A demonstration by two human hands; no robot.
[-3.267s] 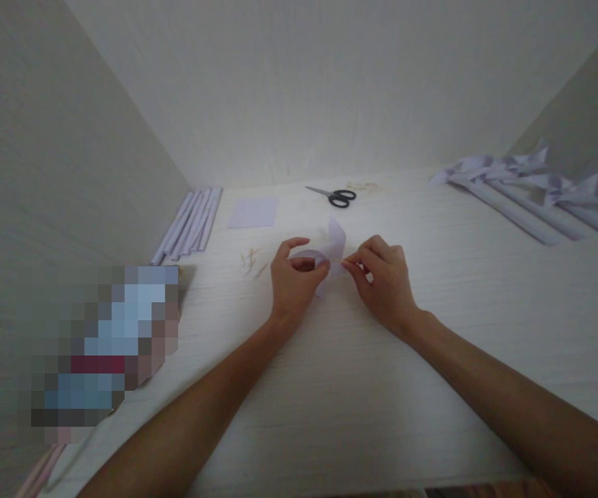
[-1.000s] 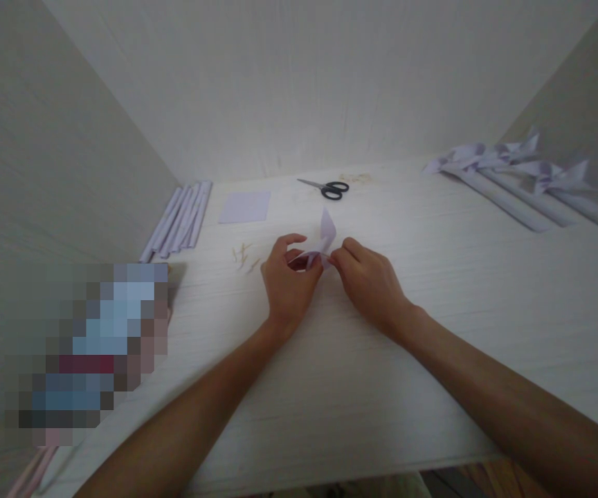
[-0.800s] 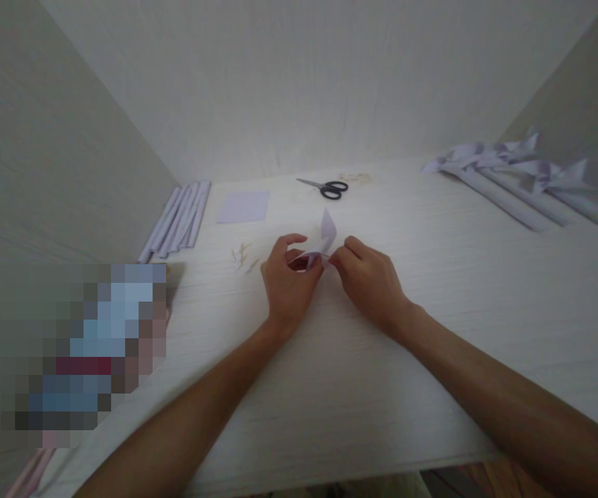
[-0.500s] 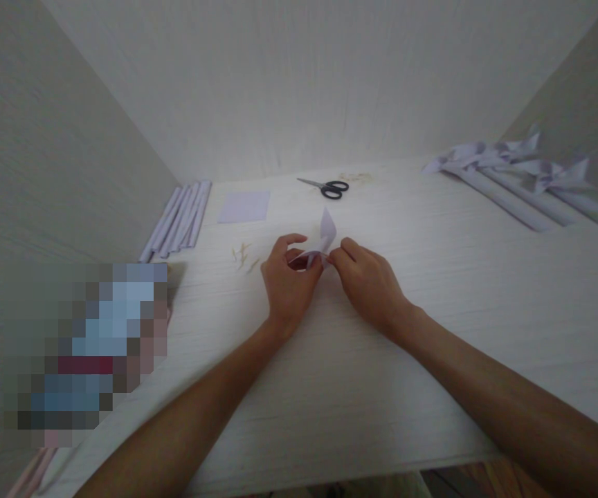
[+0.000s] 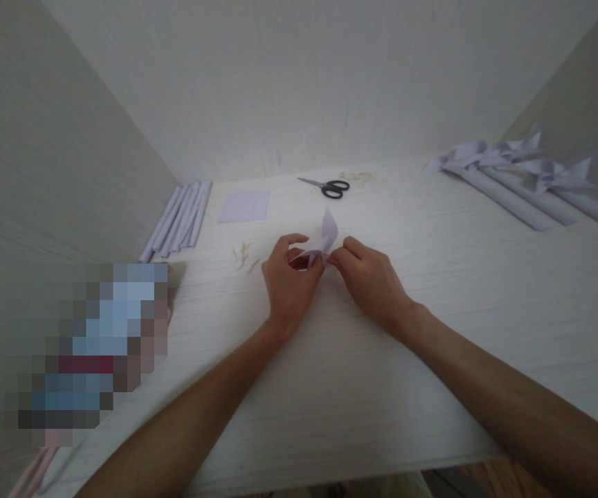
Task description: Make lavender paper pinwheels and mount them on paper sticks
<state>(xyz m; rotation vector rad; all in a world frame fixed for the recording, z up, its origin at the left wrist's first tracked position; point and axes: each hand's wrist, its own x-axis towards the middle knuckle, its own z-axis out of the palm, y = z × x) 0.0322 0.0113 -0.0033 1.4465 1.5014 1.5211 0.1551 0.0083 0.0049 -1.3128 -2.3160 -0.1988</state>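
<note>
A folded piece of pale lilac paper (image 5: 327, 232) is held between both hands just above the white table (image 5: 434, 290), with one pointed flap standing up. My left hand (image 5: 288, 280) curls round its left side, thumb and fingers pinched on the paper. The fingertips of my right hand (image 5: 369, 280) pinch the paper's right side at the centre. Most of the paper is hidden behind my fingers.
Black-handled scissors (image 5: 327, 186) lie at the back centre. A flat lilac paper square (image 5: 246, 205) and a bundle of rolled paper sticks (image 5: 179, 218) lie at the back left. Small wooden sticks (image 5: 244, 254) lie left of my hands. Finished paper pinwheels (image 5: 517, 173) lie at the right. A blurred patch covers the left.
Over three seconds my hands and the paper have shifted slightly left and closer together. In the last second almost nothing has moved.
</note>
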